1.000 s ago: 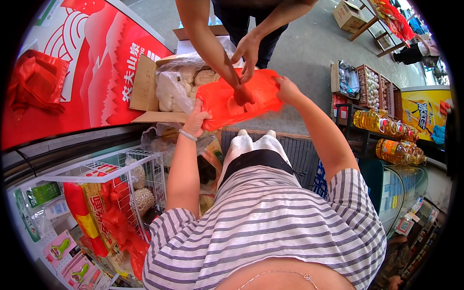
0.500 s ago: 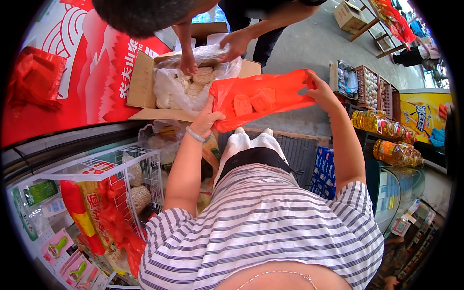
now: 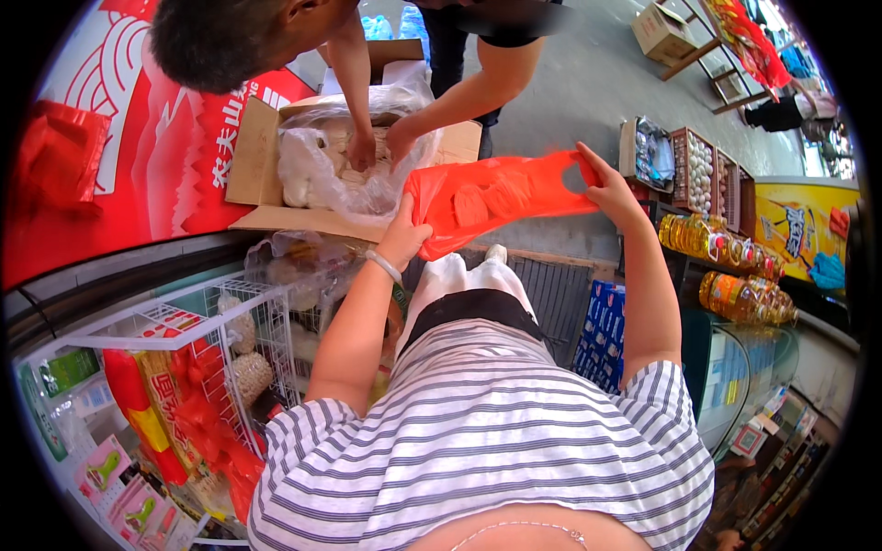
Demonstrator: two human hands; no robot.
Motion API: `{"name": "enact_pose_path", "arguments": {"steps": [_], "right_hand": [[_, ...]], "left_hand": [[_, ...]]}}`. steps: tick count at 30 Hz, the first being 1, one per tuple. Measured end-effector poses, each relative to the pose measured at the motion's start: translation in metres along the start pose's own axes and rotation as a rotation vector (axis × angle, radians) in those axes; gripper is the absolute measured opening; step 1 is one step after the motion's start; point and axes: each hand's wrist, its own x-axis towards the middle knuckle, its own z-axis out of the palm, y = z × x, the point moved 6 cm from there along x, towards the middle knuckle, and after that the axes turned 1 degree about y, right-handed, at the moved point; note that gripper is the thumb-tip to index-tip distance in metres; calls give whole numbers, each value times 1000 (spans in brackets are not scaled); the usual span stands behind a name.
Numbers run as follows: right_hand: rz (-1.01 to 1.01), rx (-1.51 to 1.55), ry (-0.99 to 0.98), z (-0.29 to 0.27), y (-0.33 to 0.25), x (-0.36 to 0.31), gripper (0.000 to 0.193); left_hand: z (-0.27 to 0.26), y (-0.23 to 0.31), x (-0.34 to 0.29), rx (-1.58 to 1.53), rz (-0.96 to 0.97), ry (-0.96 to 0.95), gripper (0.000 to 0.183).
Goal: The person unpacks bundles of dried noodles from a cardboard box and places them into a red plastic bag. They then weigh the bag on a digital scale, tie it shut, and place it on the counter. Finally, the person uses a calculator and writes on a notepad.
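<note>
A red plastic bag (image 3: 528,207) is stretched sideways between my two hands, in front of my body. Pale rounded bundles, perhaps noodles, show through its film near the middle. My left hand (image 3: 404,232) is closed on the bag's left end. At the opposite end, my right hand (image 3: 610,190) pinches the bag beside its handle hole. Just beyond the bag stands an open cardboard box (image 3: 252,151) lined with clear plastic (image 3: 303,161), holding more pale bundles. Another person's two hands (image 3: 362,149) reach down into it; what their fingers grip is unclear.
Left of the box is a red printed surface (image 3: 165,174) with folded red bags (image 3: 69,151). A white wire rack (image 3: 276,335) stands near my left arm. To the right are oil bottles (image 3: 707,241), an egg crate (image 3: 700,170) and a blue carton (image 3: 602,321).
The other person's hands have gone deeper into the box and closer together. My right hand's end of the bag has risen slightly, and its handle hole shows more openly.
</note>
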Motion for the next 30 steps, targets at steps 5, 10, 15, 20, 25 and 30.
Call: {"name": "enact_pose_path", "arguments": {"steps": [5, 10, 15, 20, 25, 30], "right_hand": [[-45, 124, -29, 4, -1, 1, 81], [-103, 200, -71, 13, 19, 10, 80], [-123, 217, 56, 10, 28, 9, 65], [-43, 86, 100, 6, 45, 18, 73], [90, -19, 92, -4, 29, -5, 75], [42, -57, 126, -9, 36, -7, 74]], "left_hand": [[-15, -9, -2, 408, 27, 231, 62], [-16, 13, -9, 828, 242, 403, 54], [-20, -5, 1, 480, 187, 267, 53], [-12, -4, 8, -226, 179, 131, 60], [5, 7, 14, -506, 151, 21, 65], [25, 17, 3, -546, 13, -69, 77]]}}
